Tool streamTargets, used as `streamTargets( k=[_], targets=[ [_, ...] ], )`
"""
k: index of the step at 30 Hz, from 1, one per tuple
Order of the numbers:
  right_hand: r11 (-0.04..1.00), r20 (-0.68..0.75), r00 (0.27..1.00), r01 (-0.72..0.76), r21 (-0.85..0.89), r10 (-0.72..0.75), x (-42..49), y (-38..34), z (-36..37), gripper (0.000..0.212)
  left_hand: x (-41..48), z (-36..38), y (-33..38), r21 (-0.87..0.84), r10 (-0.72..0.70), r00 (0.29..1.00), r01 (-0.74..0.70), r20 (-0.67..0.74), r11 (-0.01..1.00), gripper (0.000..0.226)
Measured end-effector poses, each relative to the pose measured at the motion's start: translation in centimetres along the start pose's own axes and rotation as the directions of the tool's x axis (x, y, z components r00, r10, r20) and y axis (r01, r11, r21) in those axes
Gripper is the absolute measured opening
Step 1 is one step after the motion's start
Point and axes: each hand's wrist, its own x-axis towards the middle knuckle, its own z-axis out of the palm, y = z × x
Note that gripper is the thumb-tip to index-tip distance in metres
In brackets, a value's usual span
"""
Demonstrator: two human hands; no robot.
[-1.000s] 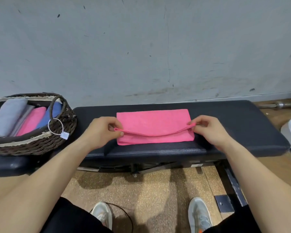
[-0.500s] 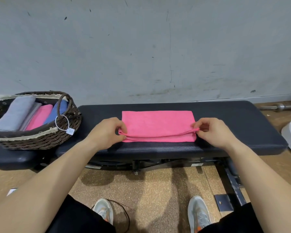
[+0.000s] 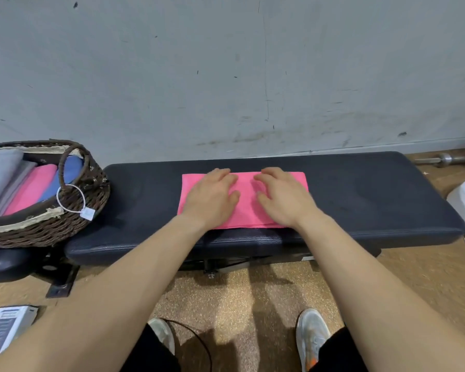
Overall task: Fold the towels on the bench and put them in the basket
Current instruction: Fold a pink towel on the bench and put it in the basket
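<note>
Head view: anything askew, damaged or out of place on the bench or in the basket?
Nothing stands out. The pink towel lies folded and square on the bench, with the left hand and right hand pressing flat on it. In the basket, folded towels sit in a tidy row. A tag hangs from its handle.

Left part of basket (image 3: 51, 232) beyond the edge

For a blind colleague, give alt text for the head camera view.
The left hand and right hand press flat on a folded pink towel on a black padded bench. A brown wicker basket at left holds grey, pink and blue towels.
</note>
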Motion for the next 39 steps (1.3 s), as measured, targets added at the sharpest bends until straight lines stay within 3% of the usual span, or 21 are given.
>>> streamTargets(
  k=[6,10,15,17,19,22,26,30,35,39],
  targets=[
    [0.986,0.152,0.985,-0.057,-0.155,0.081,1.3,0.2,3.2,0.079,0.6,2.6,-1.8,0.192,-0.043,0.987,0.013,0.152,0.981,0.065],
    [0.966,0.147,0.977,-0.117,-0.229,0.154,0.3,3.3,2.7,0.081,0.1,2.3,-4.7,0.202,-0.092,0.984,0.060,0.153,0.978,0.076],
    [0.969,0.138,0.977,-0.134,-0.206,0.165,-0.5,4.4,2.4,0.080,-0.4,1.7,-7.2,0.133,-0.131,0.985,0.116,0.110,0.984,0.068],
    [0.968,0.148,0.976,-0.126,-0.219,0.161,-0.7,4.2,2.3,0.078,-0.6,1.6,-7.0,0.093,-0.204,0.979,0.204,-0.009,0.975,0.064],
    [0.972,0.137,0.982,-0.097,-0.216,0.128,-0.8,3.9,1.7,0.075,-0.7,1.0,-6.3,0.117,-0.349,0.925,0.367,-0.149,0.923,0.063],
    [0.993,0.101,0.995,0.021,-0.114,-0.009,-0.4,3.1,0.8,0.068,-0.3,-0.6,-5.4,0.116,-0.574,0.809,0.586,-0.127,0.802,0.064],
    [0.986,0.130,0.978,0.159,0.045,-0.164,0.0,1.6,0.6,0.053,0.2,-1.2,-5.5,-0.045,-0.617,0.785,0.619,0.056,0.784,0.056],
    [0.980,0.122,0.974,0.182,0.075,-0.190,0.4,0.7,0.7,0.043,0.5,-1.7,-5.7,-0.298,-0.584,0.810,0.568,0.039,0.767,0.025],
    [0.984,0.204,0.964,0.156,0.086,-0.171,0.9,0.4,0.2,0.042,0.2,-2.7,-6.2,-0.546,-0.557,0.831,0.469,0.007,0.694,0.034],
    [0.981,0.237,0.954,0.165,0.100,-0.184,1.6,-0.8,0.9,0.045,-0.1,-4.3,-6.4,-0.718,-0.564,0.826,0.404,0.020,0.566,0.034]
  ],
)
